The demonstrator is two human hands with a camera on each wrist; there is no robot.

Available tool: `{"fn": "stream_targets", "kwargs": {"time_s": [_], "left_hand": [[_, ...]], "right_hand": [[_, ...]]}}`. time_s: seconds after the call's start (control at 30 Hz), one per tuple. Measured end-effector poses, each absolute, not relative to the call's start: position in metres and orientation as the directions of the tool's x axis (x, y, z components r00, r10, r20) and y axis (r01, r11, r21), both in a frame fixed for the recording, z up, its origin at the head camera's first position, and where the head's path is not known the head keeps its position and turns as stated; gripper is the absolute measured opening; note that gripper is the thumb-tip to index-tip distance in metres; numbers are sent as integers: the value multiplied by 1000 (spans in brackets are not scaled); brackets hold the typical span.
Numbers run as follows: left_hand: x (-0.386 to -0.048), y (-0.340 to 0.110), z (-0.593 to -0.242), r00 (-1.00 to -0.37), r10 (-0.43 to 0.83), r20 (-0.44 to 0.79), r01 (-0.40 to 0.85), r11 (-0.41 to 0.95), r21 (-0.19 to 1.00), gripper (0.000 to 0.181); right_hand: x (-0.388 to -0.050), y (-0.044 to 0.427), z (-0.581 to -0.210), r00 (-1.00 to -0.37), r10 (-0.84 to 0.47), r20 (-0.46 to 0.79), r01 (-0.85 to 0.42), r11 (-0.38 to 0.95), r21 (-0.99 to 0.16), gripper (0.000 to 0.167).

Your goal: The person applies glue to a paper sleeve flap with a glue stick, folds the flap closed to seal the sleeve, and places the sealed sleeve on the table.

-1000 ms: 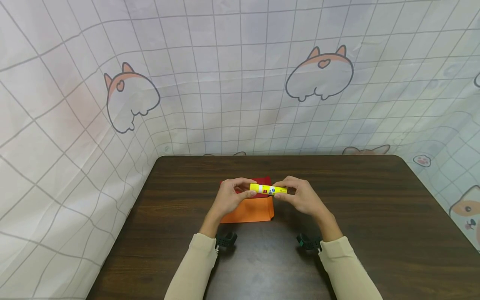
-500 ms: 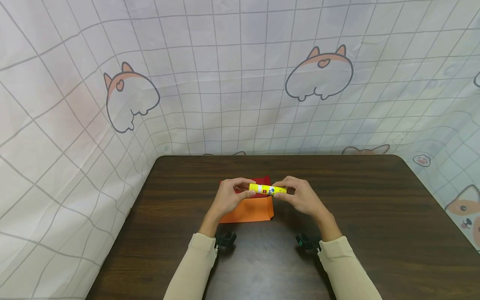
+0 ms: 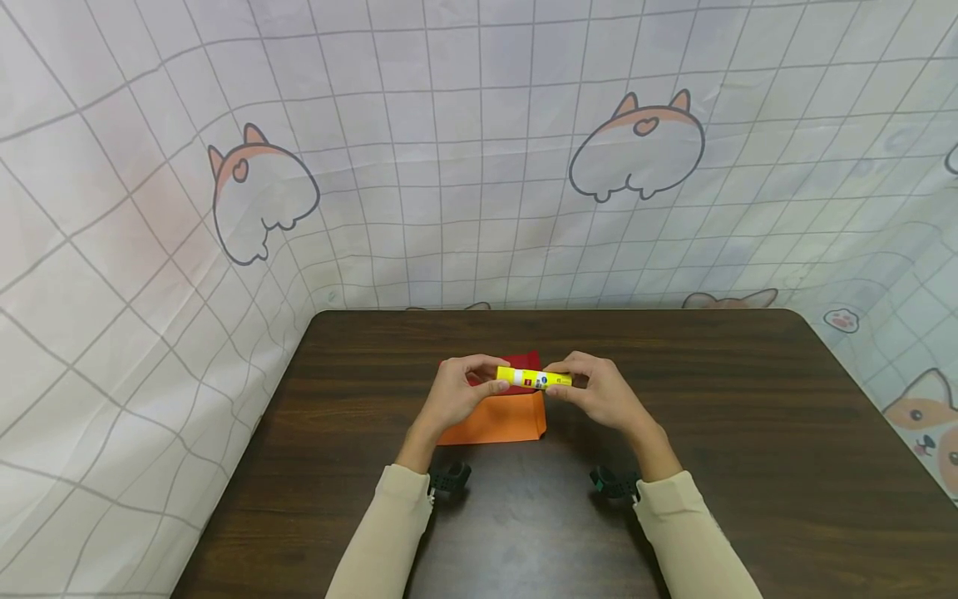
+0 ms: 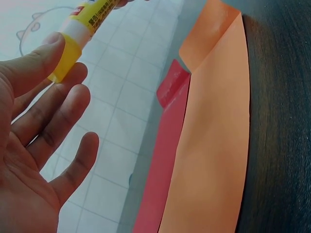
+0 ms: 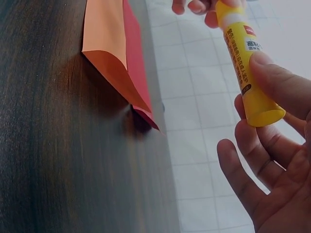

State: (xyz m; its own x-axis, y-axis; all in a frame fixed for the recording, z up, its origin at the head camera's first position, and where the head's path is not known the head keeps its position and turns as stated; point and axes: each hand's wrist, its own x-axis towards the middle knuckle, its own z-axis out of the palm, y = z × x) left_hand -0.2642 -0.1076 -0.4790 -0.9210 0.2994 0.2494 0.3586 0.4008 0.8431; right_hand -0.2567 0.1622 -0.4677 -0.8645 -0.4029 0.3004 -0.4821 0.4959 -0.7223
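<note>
Above the table (image 3: pixel 756 449): a yellow glue stick (image 3: pixel 535 378) is held crosswise, left to right, on the near side of the red paper (image 3: pixel 527 361) as the head view sees it.
Left hand (image 3: pixel 458 387): pinches the left, all-yellow end between thumb and fingers; the little finger stands apart.
Right hand (image 3: pixel 600 391): pinches the right end, the thumb lying across the barrel; its little finger also extends free.
White band: rings the glue stick beside the left hand's grip.
Label print: small dark Chinese characters run lengthwise, starting with 警告; larger ones seem to read 高粘, the rest going under the right thumb.
Red patch (image 5: pixel 249 30): sits near the white band, its pale lettering too small to read.
Orange paper (image 3: pixel 497 418): lies on the table, nearer than the red, with a creased flap at its right end.
Red paper: runs along the orange's far edge, flap also at right; whether they overlap is unclear.
Wall cloth (image 3: pixel 479 208): white with grey grid lines and cartoon corgis.
</note>
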Motion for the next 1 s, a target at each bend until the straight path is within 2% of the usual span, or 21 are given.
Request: {"fn": "stream_targets", "kwargs": {"time_s": [1.0], "left_hand": [[-264, -108, -479, -926, 288, 244, 343, 373, 862, 27]], "right_hand": [[-258, 164, -468, -878, -384, 285, -463, 534, -707, 23]]}}
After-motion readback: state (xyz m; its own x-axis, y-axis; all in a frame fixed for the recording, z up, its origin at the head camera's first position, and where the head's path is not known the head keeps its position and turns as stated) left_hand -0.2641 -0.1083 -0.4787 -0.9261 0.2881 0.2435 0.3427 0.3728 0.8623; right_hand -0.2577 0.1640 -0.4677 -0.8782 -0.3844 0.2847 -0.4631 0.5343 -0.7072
